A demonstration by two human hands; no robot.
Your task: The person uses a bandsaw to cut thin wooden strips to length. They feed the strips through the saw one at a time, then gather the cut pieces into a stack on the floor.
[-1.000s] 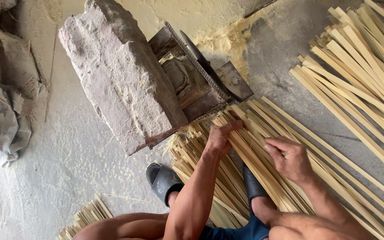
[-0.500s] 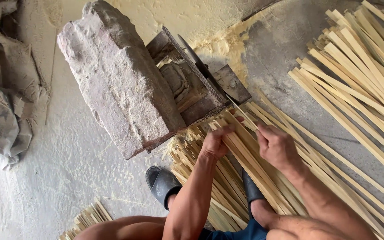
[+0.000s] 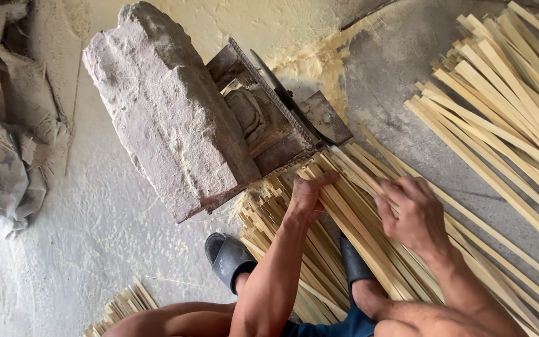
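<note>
Squatting on a dusty grey concrete floor (image 3: 113,237) strewn with pale sawdust (image 3: 319,62), the person works beside crumpled sacking (image 3: 1,162) and a big rough stone block (image 3: 169,118) weighing down a rusty metal cutting machine (image 3: 282,125), with a second heap of bamboo strips (image 3: 506,106) well apart at the right. Grey sandals (image 3: 229,256) sit under the bundle of bamboo strips (image 3: 369,249) across the person's feet. Since the earlier frame the left hand (image 3: 307,196) still presses flat on the bundle, fingers narrow, while the right hand (image 3: 416,215), curled around a strip, has pushed nearer the machine.

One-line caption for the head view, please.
Left hand and right hand press bamboo strips toward a blade weighted by a stone.
</note>
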